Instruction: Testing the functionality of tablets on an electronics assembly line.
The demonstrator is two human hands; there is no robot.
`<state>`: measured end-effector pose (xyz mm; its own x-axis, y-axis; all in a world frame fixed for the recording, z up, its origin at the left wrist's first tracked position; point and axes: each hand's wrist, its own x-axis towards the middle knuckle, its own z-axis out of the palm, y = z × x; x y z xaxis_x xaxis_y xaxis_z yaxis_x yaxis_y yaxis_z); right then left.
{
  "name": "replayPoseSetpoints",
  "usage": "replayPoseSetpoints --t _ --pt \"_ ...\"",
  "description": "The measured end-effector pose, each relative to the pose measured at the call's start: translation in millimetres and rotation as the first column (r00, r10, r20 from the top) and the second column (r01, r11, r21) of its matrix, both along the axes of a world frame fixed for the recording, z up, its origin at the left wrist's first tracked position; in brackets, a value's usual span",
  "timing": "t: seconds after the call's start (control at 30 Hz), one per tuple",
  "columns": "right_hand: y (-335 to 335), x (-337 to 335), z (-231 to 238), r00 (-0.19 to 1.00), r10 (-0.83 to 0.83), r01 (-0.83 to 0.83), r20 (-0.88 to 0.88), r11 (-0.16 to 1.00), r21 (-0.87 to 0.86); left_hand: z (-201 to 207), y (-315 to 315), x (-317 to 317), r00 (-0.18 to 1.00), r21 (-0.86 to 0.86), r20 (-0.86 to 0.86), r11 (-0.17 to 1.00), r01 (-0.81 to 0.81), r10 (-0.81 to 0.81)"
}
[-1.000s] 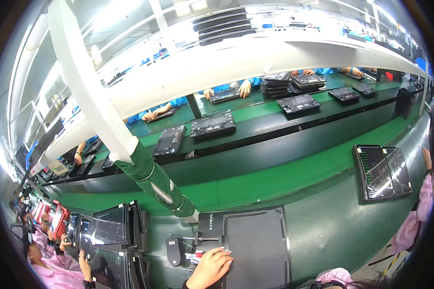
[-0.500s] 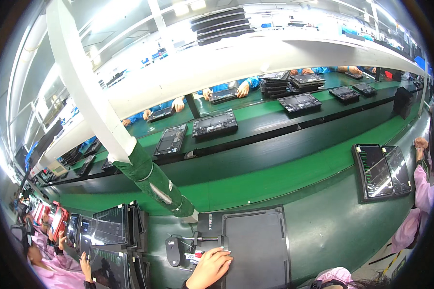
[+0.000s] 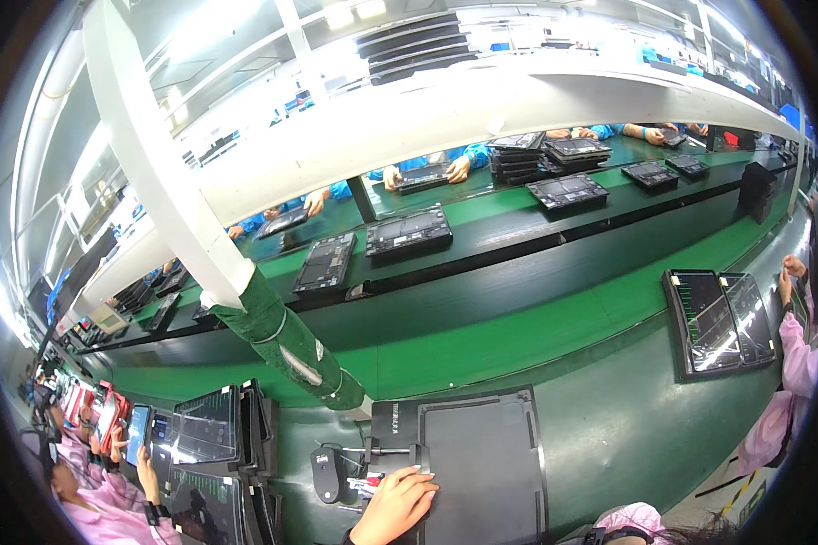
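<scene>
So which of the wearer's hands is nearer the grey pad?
Left, apparently: the left hand lies partly over the left edge of the grey pad; the right hand isn't in view.

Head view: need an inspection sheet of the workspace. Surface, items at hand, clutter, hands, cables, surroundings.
Surface: green bench, glossy, with light reflections.
Items at hand: black fixture, lying flat; black mouse left of it.
Clutter: stacked dark panels at left; two glossy panels side by side at right.
Hands: left hand at the fixture's left side, grip unclear; right hand, nothing seen.
Cables: possible thin cord by the mouse, too small to trace.
Surroundings: white post, green-wrapped lower down; co-workers' pink sleeves at right, blue sleeves across.
</scene>
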<state>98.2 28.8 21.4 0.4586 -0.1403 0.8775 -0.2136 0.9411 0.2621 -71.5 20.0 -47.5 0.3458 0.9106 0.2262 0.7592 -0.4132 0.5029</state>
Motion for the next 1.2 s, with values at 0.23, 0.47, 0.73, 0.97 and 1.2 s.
replayPoseSetpoints --t 0.23,0.47,0.73,0.97,1.2 --pt "1.8 2.5 -1.6 1.000 -0.030 0.030 0.008 1.000 -0.004 6.5 3.3 1.1 1.000 0.008 0.018 1.000 0.019 -0.019" --pt "1.1 25.2 -2.9 0.993 -0.112 0.113 0.026 0.994 -0.012 -0.6 2.9 -0.3 0.999 0.043 0.025 0.998 0.042 -0.043" --pt "2.4 29.1 -0.4 0.992 -0.126 0.126 0.018 0.992 -0.004 0.4 4.6 2.9 0.998 0.039 0.026 0.998 0.055 -0.056" --pt "1.8 31.9 2.2 0.992 -0.128 0.128 0.017 0.992 0.017 -2.5 0.5 1.5 0.999 0.005 0.003 0.999 0.044 -0.044" --pt "3.0 33.2 2.4 0.991 -0.135 0.135 0.008 0.991 0.019 -1.3 2.7 4.3 0.999 0.042 0.022 0.998 0.044 -0.045"
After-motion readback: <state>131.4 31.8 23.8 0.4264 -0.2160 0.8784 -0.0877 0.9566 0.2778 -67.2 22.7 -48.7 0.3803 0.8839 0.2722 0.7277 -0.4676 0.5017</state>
